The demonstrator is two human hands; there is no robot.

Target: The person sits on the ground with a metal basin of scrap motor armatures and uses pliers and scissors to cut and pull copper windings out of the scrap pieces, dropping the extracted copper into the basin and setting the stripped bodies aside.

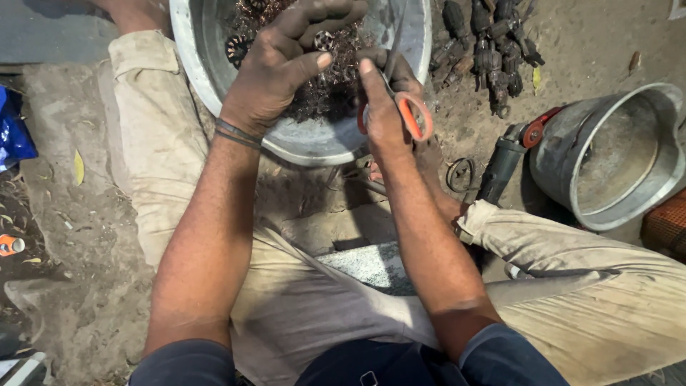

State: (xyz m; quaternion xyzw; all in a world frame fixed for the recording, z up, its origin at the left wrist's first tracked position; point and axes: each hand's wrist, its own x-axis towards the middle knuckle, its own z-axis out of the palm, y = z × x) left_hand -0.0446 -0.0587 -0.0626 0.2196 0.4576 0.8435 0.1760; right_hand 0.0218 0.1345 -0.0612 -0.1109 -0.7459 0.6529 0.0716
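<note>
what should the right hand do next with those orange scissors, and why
Probably bring the scissors across to the small round part pinched in the left hand. The right hand holds them just beside it over the metal basin of tangled wire, blades apparently not yet on the part.

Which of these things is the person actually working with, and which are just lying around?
In use:
left hand
small round part
right hand
orange-handled scissors
metal basin

Lying about:
empty metal pot
angle grinder
pile of dark motor parts
blue bag
</note>
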